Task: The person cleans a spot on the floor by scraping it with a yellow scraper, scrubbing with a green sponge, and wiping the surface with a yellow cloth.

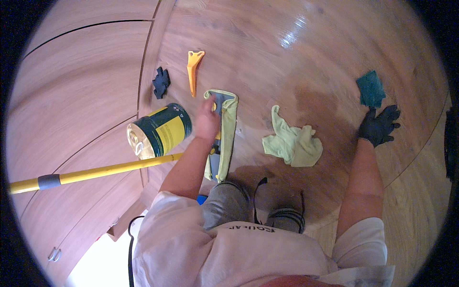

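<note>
My bare left hand [208, 122] is blurred over the plate of a flat mop head [216, 163]; whether its fingers grip it is unclear. A yellow-green cloth [229, 125] wraps the mop head's edges, and its yellow pole [118, 169] runs off to the left, passing behind my forearm. My right hand [379, 126], in a dark work glove, is spread on the wood-look floor. Its fingertips are at the lower edge of a green scouring pad [371, 88]. Between my hands lies a crumpled pale green cloth [292, 145] beside a darker, wet-looking patch [322, 107].
A dark green and yellow metal can [161, 131] stands left of the mop head. Beyond it lie a dark glove [161, 82] and an orange plastic scraper [194, 70]. Wood-look cabinet doors [86, 79] line the left side. My knees [227, 201] are close to the mop.
</note>
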A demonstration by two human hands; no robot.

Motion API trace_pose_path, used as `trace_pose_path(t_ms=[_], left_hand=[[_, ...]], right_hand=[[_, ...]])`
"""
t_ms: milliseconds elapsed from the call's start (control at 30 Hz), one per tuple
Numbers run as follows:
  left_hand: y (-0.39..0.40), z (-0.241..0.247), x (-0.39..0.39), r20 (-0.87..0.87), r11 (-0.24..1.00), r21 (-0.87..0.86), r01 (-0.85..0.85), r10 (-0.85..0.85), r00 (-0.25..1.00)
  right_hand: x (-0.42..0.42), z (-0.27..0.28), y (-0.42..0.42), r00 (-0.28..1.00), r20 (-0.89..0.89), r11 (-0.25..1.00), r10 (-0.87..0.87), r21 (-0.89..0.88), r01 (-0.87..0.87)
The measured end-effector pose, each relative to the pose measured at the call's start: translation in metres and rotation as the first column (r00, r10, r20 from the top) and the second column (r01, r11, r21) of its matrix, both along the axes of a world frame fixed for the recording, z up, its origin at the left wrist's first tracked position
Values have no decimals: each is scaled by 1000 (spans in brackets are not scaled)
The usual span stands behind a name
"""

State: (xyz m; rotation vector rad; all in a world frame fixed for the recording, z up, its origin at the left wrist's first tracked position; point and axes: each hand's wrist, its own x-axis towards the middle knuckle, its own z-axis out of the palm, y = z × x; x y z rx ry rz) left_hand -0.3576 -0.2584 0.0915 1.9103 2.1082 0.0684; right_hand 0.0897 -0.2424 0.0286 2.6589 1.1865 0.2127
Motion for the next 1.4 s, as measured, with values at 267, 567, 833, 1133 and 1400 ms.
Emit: trace_pose_path(t_ms=[267,567,833,1133,1400], left_hand=[[87,-28,-48,82,783,75,-617,612,787],[76,-59,-81,-108,703,-228,-674,670,735],[16,-16,76,179,939,143,312,-335,925],[-58,-33,148,277,556,-279,783,-734,620],[72,68,124,591,875,-215,434,-237,771]], right_hand=[[4,-5,-5,1000,-5,1000,10,4,-10],[2,-2,-4,1000,-22,1000,6,-23,-7],[4,1,-2,1000,-6,1000,-4,-20,4],[4,0,0,996,-87,1000,-23,-6,22],[6,13,8,988,-128,995,-85,-69,77]])
